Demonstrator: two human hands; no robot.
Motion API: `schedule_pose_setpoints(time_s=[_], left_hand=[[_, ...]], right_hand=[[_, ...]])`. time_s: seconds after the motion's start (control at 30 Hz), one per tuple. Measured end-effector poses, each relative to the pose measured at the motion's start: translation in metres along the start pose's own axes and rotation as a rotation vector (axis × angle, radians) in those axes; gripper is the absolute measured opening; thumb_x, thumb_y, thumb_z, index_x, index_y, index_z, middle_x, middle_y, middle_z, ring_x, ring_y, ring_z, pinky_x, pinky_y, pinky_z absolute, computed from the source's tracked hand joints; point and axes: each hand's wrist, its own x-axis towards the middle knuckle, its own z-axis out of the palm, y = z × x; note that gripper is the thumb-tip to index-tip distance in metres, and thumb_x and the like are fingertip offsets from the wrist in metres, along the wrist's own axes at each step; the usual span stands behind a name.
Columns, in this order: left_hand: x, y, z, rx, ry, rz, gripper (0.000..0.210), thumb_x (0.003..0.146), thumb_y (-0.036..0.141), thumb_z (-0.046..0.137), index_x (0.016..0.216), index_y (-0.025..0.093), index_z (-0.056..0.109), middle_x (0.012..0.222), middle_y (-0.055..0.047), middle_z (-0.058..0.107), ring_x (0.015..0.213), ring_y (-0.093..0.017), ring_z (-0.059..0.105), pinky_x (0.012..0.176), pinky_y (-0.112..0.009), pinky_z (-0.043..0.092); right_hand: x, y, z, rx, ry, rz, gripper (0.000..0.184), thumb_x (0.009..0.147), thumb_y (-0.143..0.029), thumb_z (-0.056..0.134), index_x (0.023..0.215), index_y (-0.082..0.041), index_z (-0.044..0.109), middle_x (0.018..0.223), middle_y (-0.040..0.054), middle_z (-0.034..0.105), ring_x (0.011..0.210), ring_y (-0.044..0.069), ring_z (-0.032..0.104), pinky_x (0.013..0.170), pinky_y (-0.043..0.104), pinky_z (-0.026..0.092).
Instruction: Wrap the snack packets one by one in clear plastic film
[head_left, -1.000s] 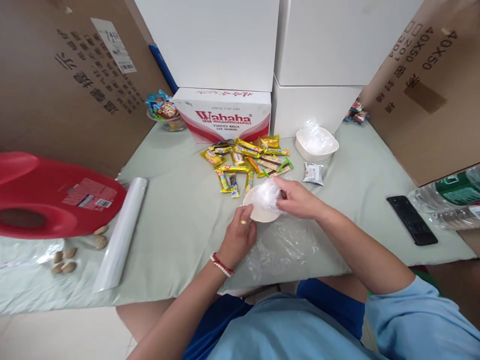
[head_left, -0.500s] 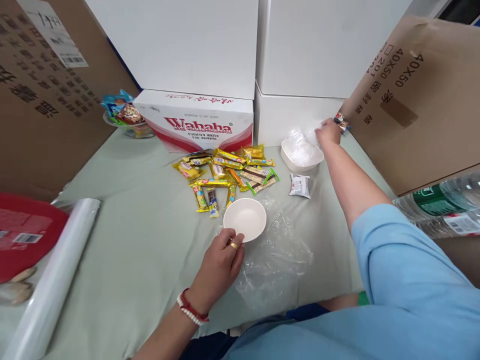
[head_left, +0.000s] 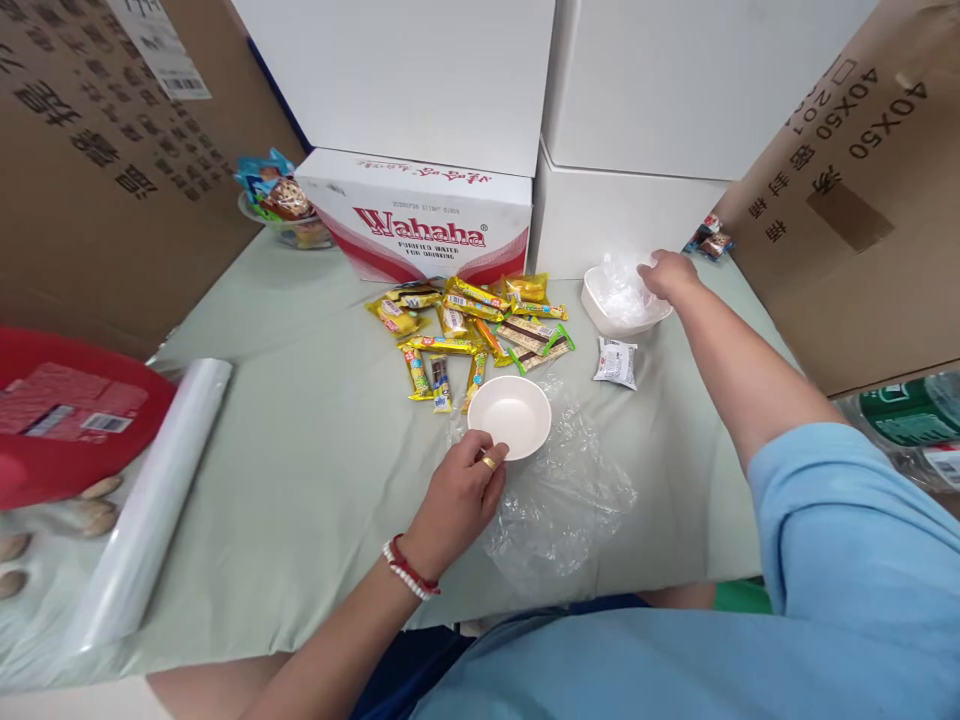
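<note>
My left hand (head_left: 471, 482) pinches the near rim of an empty white bowl (head_left: 511, 412), which sits partly on a crumpled clear plastic sheet (head_left: 559, 505). Farther back on the right, a second white bowl (head_left: 611, 318) holds bunched clear plastic film (head_left: 624, 290). At that bowl's right side, my right hand (head_left: 670, 275) has its fingertips closed on an edge of the film. A small white packet (head_left: 616, 362) lies in front of the second bowl. Left of it spreads a pile of yellow-wrapped snacks (head_left: 457, 320), with green-ended bars (head_left: 534, 338) at its right.
A Wahaba-lettered carton (head_left: 427, 225) and white boxes (head_left: 637, 215) stand behind. Cardboard (head_left: 877, 200) walls the sides. A plastic roll (head_left: 161, 490) and a red package (head_left: 82, 410) lie left. Snack packs in a tub (head_left: 281, 205) and small packets (head_left: 711, 240) sit at the back.
My right hand has come slightly nearer the second bowl, and the film between them hangs less stretched. The left hand keeps its hold on the bowl. The whole view has shifted.
</note>
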Motion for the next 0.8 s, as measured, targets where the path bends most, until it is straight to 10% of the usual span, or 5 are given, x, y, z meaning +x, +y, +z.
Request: schedule_pose_setpoints(time_s=[0.1,0.2,0.4,0.53,0.8], left_hand=[[-0.001,-0.002,0.001,-0.006,0.016,-0.005,0.021,0.103,0.017,0.048,0.112,0.018,0.067,0.108,-0.010,0.065,0.090,-0.019,0.068,0.076,-0.030,0.058],[-0.001,-0.005,0.003,-0.021,0.024,-0.009,0.022,0.102,0.017,0.049,0.113,0.019,0.068,0.110,-0.011,0.065,0.092,-0.020,0.069,0.077,-0.031,0.059],[-0.011,-0.008,0.007,-0.013,0.060,-0.021,0.044,0.097,0.010,0.051,0.139,0.022,0.058,0.132,-0.014,0.061,0.100,-0.021,0.071,0.082,-0.034,0.063],[-0.030,-0.009,0.009,0.032,0.139,0.007,0.067,0.097,0.007,0.052,0.159,0.027,0.038,0.170,-0.023,0.031,0.125,-0.026,0.068,0.099,-0.044,0.061],[-0.074,-0.042,0.010,0.204,-0.055,0.030,0.034,0.105,0.023,0.047,0.132,0.024,0.068,0.137,-0.013,0.073,0.131,-0.032,0.068,0.118,-0.063,0.041]], right_hand=[[-0.030,-0.006,-0.025,0.011,0.083,0.058,0.063,0.102,-0.038,0.059,0.155,-0.005,0.051,0.127,0.0251,0.069,0.113,0.034,0.070,0.105,0.049,0.051],[-0.092,-0.024,-0.042,0.077,0.263,-0.185,0.050,0.102,-0.033,0.057,0.145,-0.009,0.061,0.142,0.0242,0.062,0.122,0.032,0.065,0.109,0.047,0.049],[-0.251,-0.064,-0.010,0.193,-0.350,-1.181,0.040,0.101,-0.035,0.065,0.140,-0.027,0.067,0.151,0.0107,0.061,0.126,0.023,0.066,0.097,0.033,0.055],[-0.291,-0.069,0.027,0.132,-0.339,-1.155,0.028,0.107,-0.020,0.050,0.121,-0.019,0.074,0.122,0.0126,0.076,0.110,0.022,0.071,0.089,0.033,0.056],[-0.310,-0.032,-0.013,0.449,0.008,-0.929,0.023,0.108,-0.023,0.047,0.115,-0.022,0.069,0.108,0.0097,0.076,0.100,0.022,0.071,0.088,0.036,0.057]])
